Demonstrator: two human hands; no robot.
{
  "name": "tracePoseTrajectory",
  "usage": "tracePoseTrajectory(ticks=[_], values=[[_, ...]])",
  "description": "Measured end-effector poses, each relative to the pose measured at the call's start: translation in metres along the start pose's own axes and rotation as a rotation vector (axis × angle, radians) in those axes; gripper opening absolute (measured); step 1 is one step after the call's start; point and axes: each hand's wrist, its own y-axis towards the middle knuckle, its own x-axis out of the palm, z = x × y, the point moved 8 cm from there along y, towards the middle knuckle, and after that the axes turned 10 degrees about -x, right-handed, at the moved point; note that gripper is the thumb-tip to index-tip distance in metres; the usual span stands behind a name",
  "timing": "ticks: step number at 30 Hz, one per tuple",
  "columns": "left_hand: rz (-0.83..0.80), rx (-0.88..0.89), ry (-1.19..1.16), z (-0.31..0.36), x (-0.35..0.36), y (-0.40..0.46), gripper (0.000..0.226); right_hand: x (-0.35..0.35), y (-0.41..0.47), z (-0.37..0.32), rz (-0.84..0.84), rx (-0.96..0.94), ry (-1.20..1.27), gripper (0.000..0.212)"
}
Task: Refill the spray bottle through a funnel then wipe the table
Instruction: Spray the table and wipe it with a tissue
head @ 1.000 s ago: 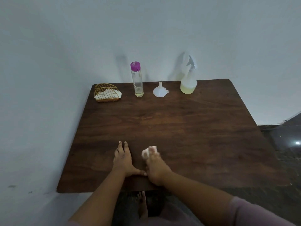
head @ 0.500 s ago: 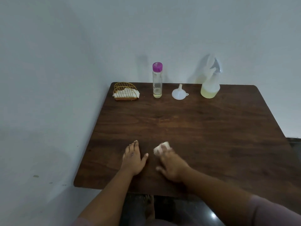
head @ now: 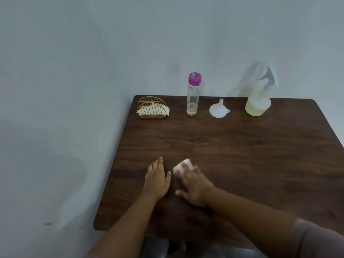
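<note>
Low in the frame's centre, the right hand (head: 193, 185) presses a crumpled white tissue (head: 181, 167) flat-fingered onto the dark wooden worktop (head: 242, 155), the left hand (head: 156, 179) resting open just beside it.

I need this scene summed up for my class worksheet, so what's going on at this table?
A person is wiping the wooden table. The right hand presses a white tissue onto the surface, while the left hand rests flat beside it. Along the far edge stand a tissue holder, a purple-capped bottle, a funnel resting mouth down, and the capped spray bottle holding yellowish liquid.
</note>
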Motion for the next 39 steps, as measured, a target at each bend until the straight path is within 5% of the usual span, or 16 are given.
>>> tracePoseTrajectory(ticks=[3,10,13,15,20,23,28,33,36,39], values=[[-0.009,0.024,0.004,0.002,-0.002,0.012,0.062,0.001,0.037,-0.02,-0.114,-0.133,-0.158,0.081],[-0.011,0.102,0.052,0.016,-0.009,0.038,0.062,-0.045,0.01,0.157,0.1,0.669,0.179,0.08],[-0.039,0.096,0.041,0.024,-0.006,0.049,0.063,-0.032,-0.032,0.174,0.204,0.939,0.303,0.083],[-0.052,0.113,0.042,0.031,-0.002,0.054,0.063,-0.029,-0.015,0.143,0.242,0.847,0.252,0.083],[-0.043,0.213,0.041,0.053,-0.001,0.06,0.058,-0.027,0.067,0.039,0.071,0.126,0.049,0.073],[-0.058,0.226,0.064,0.058,0.001,0.064,0.059,-0.047,0.059,0.094,0.095,0.259,0.006,0.071],[-0.128,0.197,0.08,0.062,0.015,0.062,0.062,-0.045,-0.056,0.237,0.223,0.844,0.204,0.075],[-0.14,0.215,0.104,0.071,0.023,0.055,0.063,-0.004,-0.125,0.23,0.349,1.143,0.348,0.081],[-0.107,0.224,0.12,0.079,0.023,0.048,0.063,0.004,-0.097,0.155,0.413,1.031,0.251,0.083],[-0.105,0.264,0.129,0.088,0.026,0.042,0.062,0.007,-0.041,0.079,0.28,0.575,0.209,0.079]])
